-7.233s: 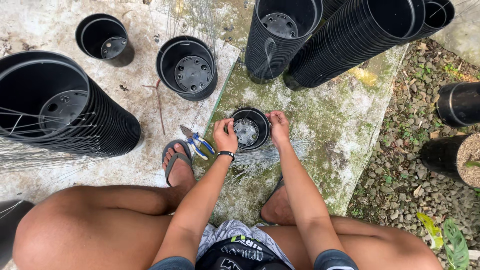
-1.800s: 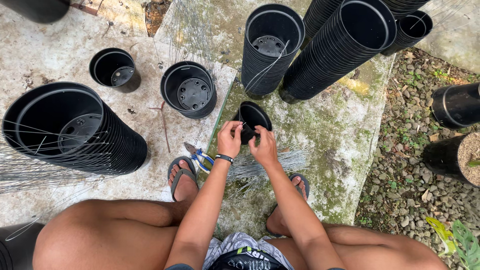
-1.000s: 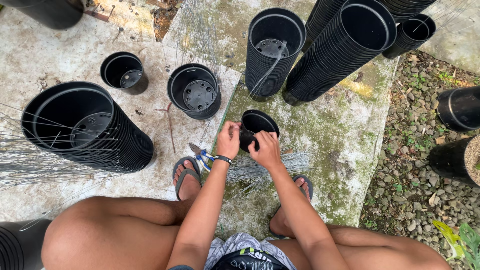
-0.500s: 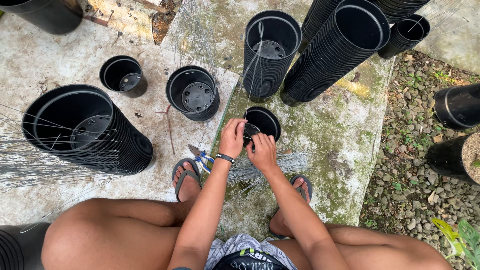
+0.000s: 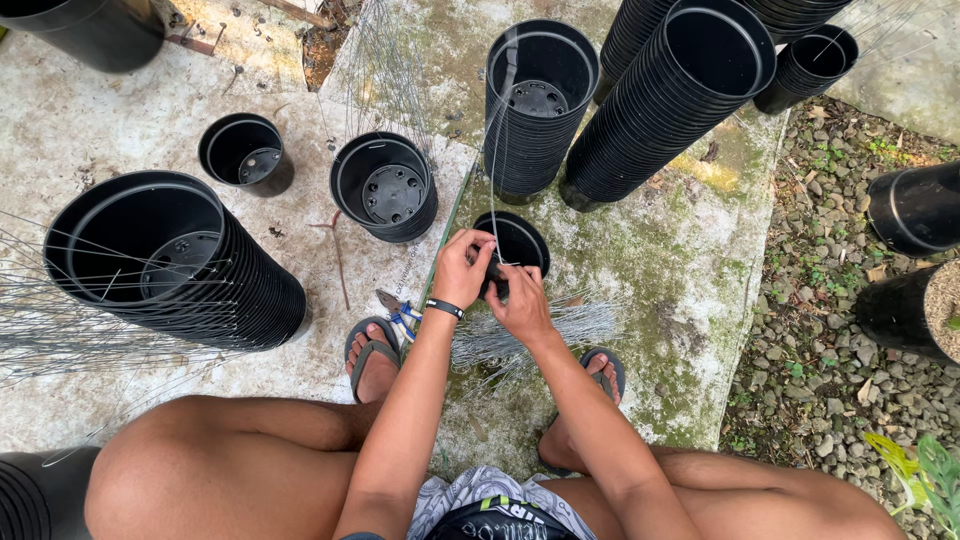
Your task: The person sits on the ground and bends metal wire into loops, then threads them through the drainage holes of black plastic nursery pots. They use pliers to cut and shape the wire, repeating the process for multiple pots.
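While the person squats on the mossy concrete floor (image 5: 690, 260), the head view shows both hands meeting over a small black pot (image 5: 520, 243). The left hand (image 5: 462, 268) is closed, its fingers pinching a thin wire (image 5: 497, 140) that runs up past the pot's rim. The right hand (image 5: 518, 303) is curled shut on the near edge of the pot and holds it tilted. The pot sits just beyond the hands, touching both of them.

It looks like the wire is being fitted to the pot's rim. I think the next move needs a steady pinch and a careful push or bend, because the wire is so thin and springy.

A bunch of wires (image 5: 560, 330) lies on the floor just under the right wrist, and blue-handled pliers (image 5: 398, 312) lie by the left foot. Tall stacks of black pots (image 5: 680, 100) stand beyond, and one big stack (image 5: 190, 270) lies to the left.
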